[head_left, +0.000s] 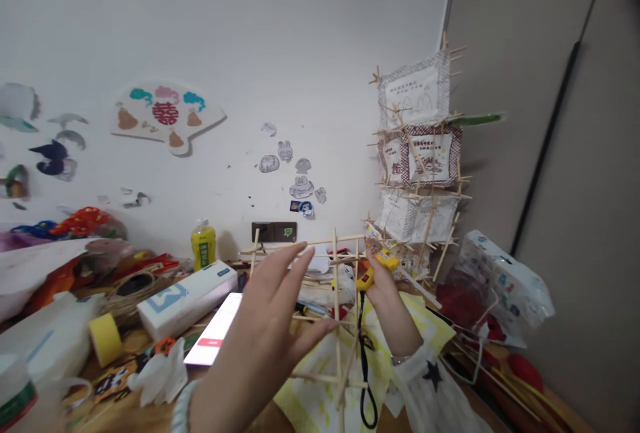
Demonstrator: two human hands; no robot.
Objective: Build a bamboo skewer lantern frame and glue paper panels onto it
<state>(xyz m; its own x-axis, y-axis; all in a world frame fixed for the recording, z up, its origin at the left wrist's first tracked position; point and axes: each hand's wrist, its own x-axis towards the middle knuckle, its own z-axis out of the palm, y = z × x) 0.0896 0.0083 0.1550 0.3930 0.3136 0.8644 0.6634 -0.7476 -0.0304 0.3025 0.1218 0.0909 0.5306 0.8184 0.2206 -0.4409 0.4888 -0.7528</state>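
In the head view my right hand [384,293] grips a yellow glue gun [365,279] with a black cord looping down from it. The gun is at the upper right corner of a frame of thin wooden sticks [337,286], which stands upright in front of me. My left hand [267,316] is on the frame's left side, its fingers stretched out and apart from the thumb. Its thumb tip reaches a vertical stick; whether it presses on it I cannot tell. Beneath the frame lies a yellow-stained white sheet [310,401].
Behind at the right rises a stick tower with paper panels [433,156]. Left of my hands lie a lit phone [205,346], a white box [185,296], yellow tape [105,340] and a yellow-green bottle [203,246]. A plastic-wrapped pack [510,280] sits at the right.
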